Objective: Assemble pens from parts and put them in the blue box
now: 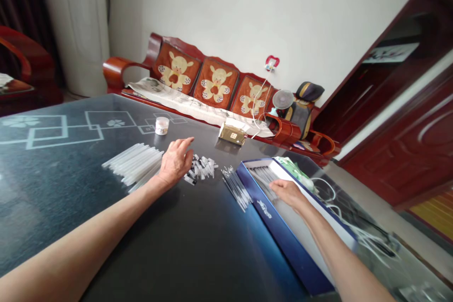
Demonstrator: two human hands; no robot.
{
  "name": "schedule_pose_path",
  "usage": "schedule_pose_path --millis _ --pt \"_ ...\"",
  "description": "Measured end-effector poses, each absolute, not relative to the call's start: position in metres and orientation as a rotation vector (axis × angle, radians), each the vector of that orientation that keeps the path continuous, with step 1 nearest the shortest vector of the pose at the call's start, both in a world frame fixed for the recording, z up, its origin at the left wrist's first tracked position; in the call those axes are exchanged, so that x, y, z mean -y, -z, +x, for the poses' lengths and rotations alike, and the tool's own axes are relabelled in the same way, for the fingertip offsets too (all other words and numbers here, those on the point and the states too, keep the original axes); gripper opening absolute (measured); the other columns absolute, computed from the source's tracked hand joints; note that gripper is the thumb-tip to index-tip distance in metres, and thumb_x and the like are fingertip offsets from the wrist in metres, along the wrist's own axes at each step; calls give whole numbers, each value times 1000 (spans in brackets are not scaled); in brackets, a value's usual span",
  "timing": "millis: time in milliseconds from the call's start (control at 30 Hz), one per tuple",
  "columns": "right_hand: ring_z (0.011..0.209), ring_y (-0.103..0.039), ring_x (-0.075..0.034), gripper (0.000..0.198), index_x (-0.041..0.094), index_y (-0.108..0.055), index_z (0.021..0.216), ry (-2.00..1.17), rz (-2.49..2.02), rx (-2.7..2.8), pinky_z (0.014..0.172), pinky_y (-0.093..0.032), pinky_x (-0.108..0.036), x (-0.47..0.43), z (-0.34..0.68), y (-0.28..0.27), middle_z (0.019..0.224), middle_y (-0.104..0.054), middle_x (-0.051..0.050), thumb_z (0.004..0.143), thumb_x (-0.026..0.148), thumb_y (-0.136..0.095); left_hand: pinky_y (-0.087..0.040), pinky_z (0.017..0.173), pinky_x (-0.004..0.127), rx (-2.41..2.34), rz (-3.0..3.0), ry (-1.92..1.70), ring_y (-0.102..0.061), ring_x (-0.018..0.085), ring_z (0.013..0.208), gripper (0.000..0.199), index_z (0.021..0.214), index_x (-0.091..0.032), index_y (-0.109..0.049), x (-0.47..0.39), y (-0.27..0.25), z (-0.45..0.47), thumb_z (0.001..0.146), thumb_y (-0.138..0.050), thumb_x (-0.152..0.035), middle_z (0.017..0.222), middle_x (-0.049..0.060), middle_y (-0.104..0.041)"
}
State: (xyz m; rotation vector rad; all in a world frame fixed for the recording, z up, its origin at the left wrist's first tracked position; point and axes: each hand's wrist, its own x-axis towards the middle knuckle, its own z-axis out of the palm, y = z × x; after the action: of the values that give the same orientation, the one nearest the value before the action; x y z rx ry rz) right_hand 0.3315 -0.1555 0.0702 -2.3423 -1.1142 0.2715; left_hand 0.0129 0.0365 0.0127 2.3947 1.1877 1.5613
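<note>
My left hand (176, 162) is above the table with its fingers stretched out and its thumb apart, holding nothing. It is between a pile of translucent white pen barrels (132, 163) and a heap of small white and black pen caps (203, 168). My right hand (287, 192) reaches into a long blue box (283, 240) with its fingers pressed together. Slim pens (264, 174) lie at the box's far end, by those fingertips. Whatever the fingers pinch is too small to make out. Beside the box lies a bundle of thin pen refills (238, 189).
A small white tub (162, 126) and a gold tissue box (232, 134) stand farther back on the dark table (184, 250). Right of the blue box are a green package (293, 170) and white cables (364, 238). A wooden sofa (212, 82) stands behind the table.
</note>
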Motion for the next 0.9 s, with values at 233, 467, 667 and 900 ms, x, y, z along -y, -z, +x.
schedule_pose_path --millis 233,467,667,900 --pt "55 -57 -16 24 18 -70 62 -418 -2393 1213 51 -37 -24 137 314 -52 53 -63 -1 66 38 -58 -48 87 27 -1569 2106 -1248 -66 19 95 38 113 -20 -68 -50 -54 -17 86 -41 -23 100 6 -72" --pt "64 -63 -20 28 20 -72 67 -303 -2468 1310 57 -41 -26 134 318 -66 63 -70 -3 70 42 -55 -51 82 30 -1733 2396 -337 -67 23 92 28 97 -22 -73 -53 -86 -40 79 -52 -27 95 9 -73" --pt "74 -67 -22 29 22 -73 81 175 -2153 1375 66 -46 -30 145 278 -87 81 -74 -5 73 42 -54 -52 85 36 -1699 2520 17 -65 30 101 32 105 -15 -70 -33 -75 -41 76 -58 -22 101 18 -70" --pt "73 -65 -18 25 20 -70 81 49 -1696 1664 71 -48 -28 124 183 -45 82 -72 -6 79 33 -49 -52 85 32 -1701 2503 57 -65 28 103 30 106 -14 -69 -10 -56 -45 79 -59 -19 106 19 -68"
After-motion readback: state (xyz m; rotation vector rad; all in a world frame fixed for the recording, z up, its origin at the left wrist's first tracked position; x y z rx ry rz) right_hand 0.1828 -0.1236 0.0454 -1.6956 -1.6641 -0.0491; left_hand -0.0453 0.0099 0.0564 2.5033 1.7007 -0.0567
